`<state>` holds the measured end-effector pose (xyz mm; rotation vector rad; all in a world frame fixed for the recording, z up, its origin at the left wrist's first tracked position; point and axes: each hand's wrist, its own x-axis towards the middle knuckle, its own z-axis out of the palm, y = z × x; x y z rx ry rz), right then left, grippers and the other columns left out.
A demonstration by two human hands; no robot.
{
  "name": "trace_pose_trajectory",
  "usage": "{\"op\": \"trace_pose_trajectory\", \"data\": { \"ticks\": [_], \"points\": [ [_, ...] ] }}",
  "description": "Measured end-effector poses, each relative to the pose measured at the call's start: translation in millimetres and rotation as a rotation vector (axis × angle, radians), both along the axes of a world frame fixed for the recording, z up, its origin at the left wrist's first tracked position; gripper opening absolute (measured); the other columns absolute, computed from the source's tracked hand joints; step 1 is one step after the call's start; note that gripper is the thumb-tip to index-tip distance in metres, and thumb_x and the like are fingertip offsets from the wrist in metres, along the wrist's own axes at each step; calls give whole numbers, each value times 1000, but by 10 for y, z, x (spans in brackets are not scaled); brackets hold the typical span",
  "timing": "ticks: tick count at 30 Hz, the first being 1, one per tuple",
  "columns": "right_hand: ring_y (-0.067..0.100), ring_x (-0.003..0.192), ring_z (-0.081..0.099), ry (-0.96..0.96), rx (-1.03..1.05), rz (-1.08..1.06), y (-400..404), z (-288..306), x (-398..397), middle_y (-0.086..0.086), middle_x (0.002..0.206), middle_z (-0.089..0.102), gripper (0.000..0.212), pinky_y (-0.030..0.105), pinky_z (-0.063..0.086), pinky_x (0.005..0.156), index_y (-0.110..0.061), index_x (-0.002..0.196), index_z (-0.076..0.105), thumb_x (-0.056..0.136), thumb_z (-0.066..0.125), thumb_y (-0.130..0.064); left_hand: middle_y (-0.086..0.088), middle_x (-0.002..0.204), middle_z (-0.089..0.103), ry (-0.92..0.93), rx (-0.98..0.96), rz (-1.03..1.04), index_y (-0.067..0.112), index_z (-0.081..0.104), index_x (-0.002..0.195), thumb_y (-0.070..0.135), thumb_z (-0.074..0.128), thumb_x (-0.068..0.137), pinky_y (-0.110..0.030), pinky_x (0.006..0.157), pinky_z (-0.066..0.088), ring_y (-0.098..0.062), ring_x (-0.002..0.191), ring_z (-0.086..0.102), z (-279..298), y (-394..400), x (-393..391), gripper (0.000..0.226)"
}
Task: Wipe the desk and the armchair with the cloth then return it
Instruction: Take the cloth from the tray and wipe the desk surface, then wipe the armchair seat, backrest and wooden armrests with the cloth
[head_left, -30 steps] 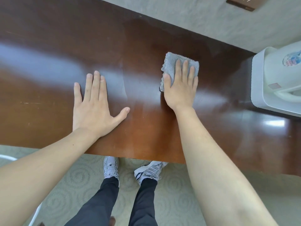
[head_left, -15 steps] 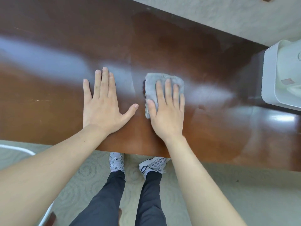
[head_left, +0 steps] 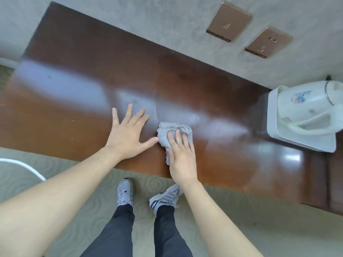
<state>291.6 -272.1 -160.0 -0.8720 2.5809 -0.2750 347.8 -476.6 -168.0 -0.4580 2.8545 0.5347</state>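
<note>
On the left part, the tabletop (head_left: 74, 101) is dark glossy wood with pale reflections, and it looks dry and not yet wiped there, as far as I can judge. The left hand (head_left: 128, 134) lies flat on the wood with its fingers (head_left: 129, 113) straight and spread wide, holding nothing; its thumb points to the right and almost touches the cloth. This hand serves well as a support for the body, so it is better to keep it flat and to shift it away before the cloth comes under it.

Just beside it, the grey cloth (head_left: 172, 129) is bunched on the tabletop near the front edge. The right hand (head_left: 181, 154) presses it down with the fingers close together and nearly straight, the palm covering the near part of the cloth. I think the step in hand is the wiping of the desk. To do it well, the cloth should be spread flatter, the pressure kept even, and the strokes made long and overlapping toward the uncleaned left side.

Far to the right a white kettle (head_left: 306, 106) stands on a white tray (head_left: 300, 141); the strokes should stop before it, because a push may move it
</note>
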Motion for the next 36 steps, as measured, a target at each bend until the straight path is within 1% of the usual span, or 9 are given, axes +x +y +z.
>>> {"op": "trace_pose_trajectory", "data": {
  "ticks": [3,6,8,13,18,22,27,33,36],
  "points": [
    [1,137,34,-271,-150,-244,162,147,141,-17,147,43,40,26,27,110,-33,146,46,108,34,-34,5,163,28,-25,231,9,25,32,153,61,36,96,-62,120,2,-23,154,9,155,39,114,68],
    [12,96,67,-618,-468,-612,93,580,-33,-12,105,71,33,27,47,84,-24,123,65,105,41,-39,9,161,30,-51,501,78,31,35,152,33,43,102,-44,122,20,-14,148,27,385,110,234,50],
    [21,110,68,-917,-675,-702,-7,891,-182,1,117,73,35,35,50,95,-17,128,62,106,41,-36,11,159,34,-49,745,194,34,33,153,18,44,103,-31,117,29,-8,141,38,596,179,292,54],
    [31,137,48,-1453,-833,-629,-201,1570,-242,16,145,54,51,53,27,119,-12,144,50,101,46,-40,14,153,39,253,1204,664,50,39,139,6,45,103,-30,95,51,-11,126,52,1330,244,479,58],
    [32,135,49,-1628,-771,-422,-282,2000,-84,17,147,50,60,50,34,115,-11,145,49,99,48,-49,23,150,42,444,999,634,51,59,125,36,66,93,-28,114,31,5,136,40,1985,302,921,36],
    [31,127,56,-1707,-674,-213,-250,2250,47,17,143,56,69,47,43,106,-12,140,55,90,60,-59,20,112,65,458,779,720,41,59,124,57,69,75,-22,97,42,5,105,59,2359,528,1258,53],
    [25,108,64,-1679,-496,68,-171,2305,247,14,124,66,67,38,50,87,-12,128,66,79,74,-57,-1,91,61,469,693,833,33,70,83,68,68,72,-31,84,47,-7,81,58,2568,862,1775,37],
    [26,106,66,-1565,-310,447,-103,2488,810,17,121,69,52,33,52,85,-4,126,65,97,57,-47,15,61,60,516,539,1091,31,58,76,55,80,73,-19,57,39,0,54,47,2780,1491,2621,33],
    [31,115,64,-1560,-275,538,-27,2544,1202,22,128,65,54,39,52,90,-5,130,62,98,56,-48,16,63,59,540,505,1159,33,64,91,35,81,82,-14,53,36,0,51,46,2934,1838,3072,20]
  ]
}}
